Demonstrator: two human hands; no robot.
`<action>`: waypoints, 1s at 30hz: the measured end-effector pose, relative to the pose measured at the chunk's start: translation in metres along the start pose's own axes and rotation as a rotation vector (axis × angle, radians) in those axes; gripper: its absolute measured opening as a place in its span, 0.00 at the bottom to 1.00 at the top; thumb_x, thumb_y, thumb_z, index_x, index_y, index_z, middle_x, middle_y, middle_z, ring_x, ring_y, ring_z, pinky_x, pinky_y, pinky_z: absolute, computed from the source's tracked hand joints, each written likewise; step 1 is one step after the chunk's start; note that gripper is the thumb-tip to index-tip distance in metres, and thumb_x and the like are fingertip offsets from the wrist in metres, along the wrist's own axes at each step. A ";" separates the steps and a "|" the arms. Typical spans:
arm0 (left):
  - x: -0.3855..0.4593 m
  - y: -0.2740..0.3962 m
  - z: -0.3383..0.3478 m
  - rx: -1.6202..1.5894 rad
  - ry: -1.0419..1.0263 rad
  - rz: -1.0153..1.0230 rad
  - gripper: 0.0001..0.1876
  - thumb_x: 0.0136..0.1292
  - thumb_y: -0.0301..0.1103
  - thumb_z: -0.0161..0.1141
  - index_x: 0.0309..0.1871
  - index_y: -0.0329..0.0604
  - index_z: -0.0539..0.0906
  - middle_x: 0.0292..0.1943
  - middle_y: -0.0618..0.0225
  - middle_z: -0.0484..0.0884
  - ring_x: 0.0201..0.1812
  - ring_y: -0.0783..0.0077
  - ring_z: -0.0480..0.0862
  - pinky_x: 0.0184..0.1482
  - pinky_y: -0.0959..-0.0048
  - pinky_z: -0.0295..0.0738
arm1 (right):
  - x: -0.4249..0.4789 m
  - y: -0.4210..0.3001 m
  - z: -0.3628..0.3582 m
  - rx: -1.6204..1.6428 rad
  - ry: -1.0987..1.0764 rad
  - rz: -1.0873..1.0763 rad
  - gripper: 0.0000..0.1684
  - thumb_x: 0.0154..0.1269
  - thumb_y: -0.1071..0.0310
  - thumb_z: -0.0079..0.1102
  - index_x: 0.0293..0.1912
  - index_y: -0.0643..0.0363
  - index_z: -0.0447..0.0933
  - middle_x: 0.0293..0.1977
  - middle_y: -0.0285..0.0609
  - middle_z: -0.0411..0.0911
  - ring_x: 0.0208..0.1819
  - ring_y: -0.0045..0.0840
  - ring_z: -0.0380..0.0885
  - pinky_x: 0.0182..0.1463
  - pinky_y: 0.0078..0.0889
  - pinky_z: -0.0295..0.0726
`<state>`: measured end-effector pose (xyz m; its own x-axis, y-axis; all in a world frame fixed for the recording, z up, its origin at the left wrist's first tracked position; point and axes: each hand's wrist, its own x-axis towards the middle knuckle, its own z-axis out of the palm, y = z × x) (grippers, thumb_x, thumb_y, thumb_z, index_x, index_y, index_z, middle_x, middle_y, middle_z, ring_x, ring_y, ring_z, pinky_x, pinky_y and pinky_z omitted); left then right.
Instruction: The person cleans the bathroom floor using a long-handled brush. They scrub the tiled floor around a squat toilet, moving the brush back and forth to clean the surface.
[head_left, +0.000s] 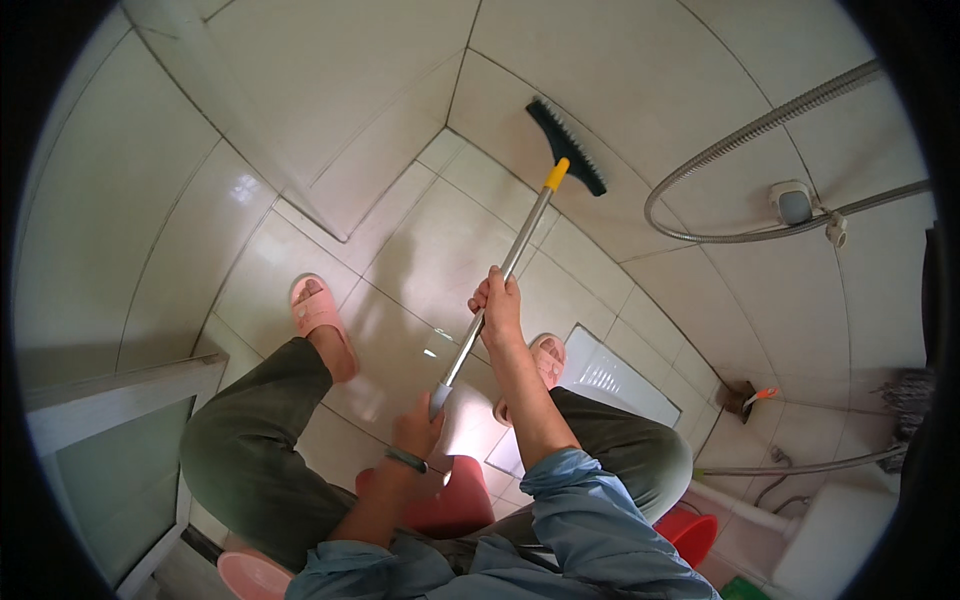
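Observation:
A long-handled floor brush has a dark head with pale bristles, a yellow collar and a metal pole. Its head is against or close to the tiled wall, bristles turned to the upper right. My left hand grips the grey end of the pole low in the view, a dark bracelet on the wrist. Farther up, my right hand is closed around the middle of the metal pole. Below my hands is a red plastic stool, partly hidden by my left forearm.
A squat toilet is set in the tiled floor beside my right foot. A metal shower hose loops along the right wall. At right stand a red bucket and white cistern; a pink basin and framed door are at left.

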<state>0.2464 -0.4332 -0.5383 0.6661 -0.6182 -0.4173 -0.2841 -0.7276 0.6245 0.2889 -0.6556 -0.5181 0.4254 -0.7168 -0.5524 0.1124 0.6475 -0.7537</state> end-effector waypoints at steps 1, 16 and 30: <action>0.002 0.002 -0.009 -0.032 0.027 0.054 0.12 0.56 0.41 0.56 0.34 0.43 0.70 0.19 0.52 0.75 0.24 0.45 0.76 0.25 0.54 0.70 | -0.004 -0.006 0.006 0.005 -0.011 -0.034 0.11 0.65 0.62 0.45 0.29 0.53 0.57 0.16 0.30 0.56 0.15 0.15 0.53 0.19 0.22 0.60; 0.037 -0.001 -0.022 -0.130 0.081 0.089 0.16 0.56 0.41 0.60 0.29 0.38 0.68 0.19 0.51 0.73 0.22 0.47 0.74 0.23 0.60 0.67 | 0.015 -0.006 0.032 -0.230 -0.014 -0.295 0.10 0.65 0.63 0.45 0.33 0.58 0.61 0.16 0.34 0.63 0.15 0.16 0.61 0.17 0.20 0.63; 0.070 0.026 -0.056 -0.207 -0.005 -0.235 0.17 0.57 0.44 0.57 0.31 0.36 0.72 0.19 0.51 0.75 0.24 0.50 0.76 0.26 0.60 0.68 | 0.106 0.062 0.051 -0.167 0.055 0.252 0.12 0.62 0.61 0.47 0.30 0.57 0.60 0.17 0.33 0.60 0.15 0.16 0.58 0.16 0.21 0.62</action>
<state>0.3244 -0.4790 -0.5147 0.6934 -0.4422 -0.5690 0.0238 -0.7751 0.6314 0.3866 -0.6782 -0.6056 0.3718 -0.5550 -0.7441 -0.1415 0.7584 -0.6363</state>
